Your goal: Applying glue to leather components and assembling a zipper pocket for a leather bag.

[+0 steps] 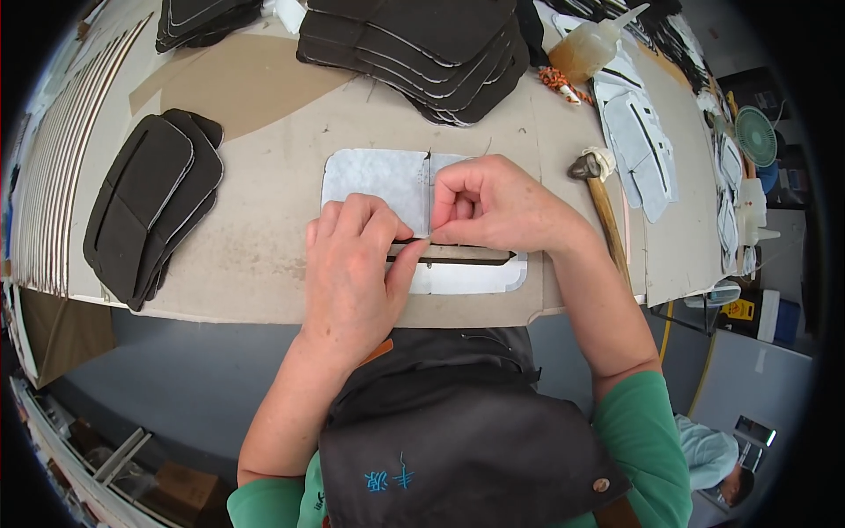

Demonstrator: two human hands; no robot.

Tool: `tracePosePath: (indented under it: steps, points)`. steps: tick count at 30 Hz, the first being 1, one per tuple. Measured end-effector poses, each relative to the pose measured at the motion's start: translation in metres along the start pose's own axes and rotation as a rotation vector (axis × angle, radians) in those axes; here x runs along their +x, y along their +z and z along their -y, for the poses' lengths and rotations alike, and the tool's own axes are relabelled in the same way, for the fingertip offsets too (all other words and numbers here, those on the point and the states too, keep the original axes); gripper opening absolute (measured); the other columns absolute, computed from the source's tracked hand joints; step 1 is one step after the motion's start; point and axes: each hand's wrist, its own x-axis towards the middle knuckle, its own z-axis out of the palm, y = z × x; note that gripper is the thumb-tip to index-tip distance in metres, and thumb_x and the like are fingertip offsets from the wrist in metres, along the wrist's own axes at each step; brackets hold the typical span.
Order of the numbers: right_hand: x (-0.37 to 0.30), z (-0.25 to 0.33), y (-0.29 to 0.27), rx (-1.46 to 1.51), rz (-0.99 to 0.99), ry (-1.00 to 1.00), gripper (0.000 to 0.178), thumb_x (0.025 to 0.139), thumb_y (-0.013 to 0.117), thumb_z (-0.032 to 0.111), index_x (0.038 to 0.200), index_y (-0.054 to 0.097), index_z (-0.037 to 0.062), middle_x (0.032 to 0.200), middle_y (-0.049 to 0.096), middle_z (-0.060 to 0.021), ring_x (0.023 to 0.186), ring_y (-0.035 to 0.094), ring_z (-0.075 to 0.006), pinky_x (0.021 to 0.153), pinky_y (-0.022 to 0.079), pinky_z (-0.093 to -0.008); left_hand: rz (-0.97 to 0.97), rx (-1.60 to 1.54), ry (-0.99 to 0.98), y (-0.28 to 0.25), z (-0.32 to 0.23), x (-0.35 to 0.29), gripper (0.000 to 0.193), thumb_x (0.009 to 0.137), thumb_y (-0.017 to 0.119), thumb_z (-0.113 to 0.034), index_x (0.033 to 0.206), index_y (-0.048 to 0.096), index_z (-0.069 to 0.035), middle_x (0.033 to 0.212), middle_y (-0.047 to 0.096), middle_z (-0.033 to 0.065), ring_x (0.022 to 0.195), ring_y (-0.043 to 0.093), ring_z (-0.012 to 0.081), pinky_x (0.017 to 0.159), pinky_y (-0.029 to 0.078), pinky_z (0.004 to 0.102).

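Left fingers [406, 267] and right fingers [451, 232] pinch-tight on dark-edged strip [466, 253] across rounded white panel [371, 180]

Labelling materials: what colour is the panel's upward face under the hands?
The panel is pale grey-white; the head view shows it best.

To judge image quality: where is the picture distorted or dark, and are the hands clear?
Head view: fisheye distortion bows the long pale strips at left; the corners are black; same view: bare left hand and bare right hand look evenly lit and fairly sharp; the white rounded panel shows no strong glare.
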Motion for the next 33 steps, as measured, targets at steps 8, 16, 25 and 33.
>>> tracePosePath:
  steps: [8,16,25,33]
  points:
    - [-0.002,-0.003,0.008,-0.012,-0.060,-0.078,0.012,0.079,0.072,-0.002,0.074,0.063,0.0043,0.070,0.059,0.0059,0.062,0.050,-0.0011,0.055,0.041,-0.0197,0.000,0.031,-0.002,0.002,-0.002,0.003,0.023,0.077,0.079,-0.009,0.089,0.059,-0.009,0.096,0.057,0.0053,0.088,0.052,0.0284,0.077,0.038,0.0403]
    - [-0.009,-0.005,0.004,0.037,-0.049,-0.026,0.006,0.078,0.070,0.003,0.083,0.068,0.0041,0.073,0.066,-0.0017,0.068,0.060,-0.0098,0.062,0.049,-0.0263,0.039,0.025,-0.007,-0.002,-0.002,0.002,0.018,0.079,0.076,-0.006,0.091,0.062,-0.007,0.096,0.058,0.0058,0.091,0.052,0.0277,0.080,0.039,0.0385]
    - [-0.059,-0.009,0.057,-0.304,-0.423,-0.417,0.023,0.078,0.067,-0.003,0.098,0.070,0.0074,0.089,0.069,-0.0089,0.084,0.063,-0.0286,0.074,0.052,-0.0373,-0.030,-0.004,0.149,-0.006,-0.009,-0.033,0.023,0.081,0.072,-0.001,0.104,0.072,-0.005,0.096,0.062,0.0068,0.090,0.056,0.0274,0.079,0.045,0.0381]
    - [-0.103,-0.024,0.024,-0.354,-0.541,-0.210,0.023,0.081,0.071,0.000,0.104,0.068,0.0039,0.093,0.070,-0.0064,0.085,0.064,-0.0229,0.078,0.049,-0.0343,-0.141,0.105,0.103,-0.027,0.015,-0.050,0.023,0.080,0.074,0.000,0.102,0.072,-0.005,0.098,0.065,0.0069,0.093,0.057,0.0279,0.081,0.047,0.0377]
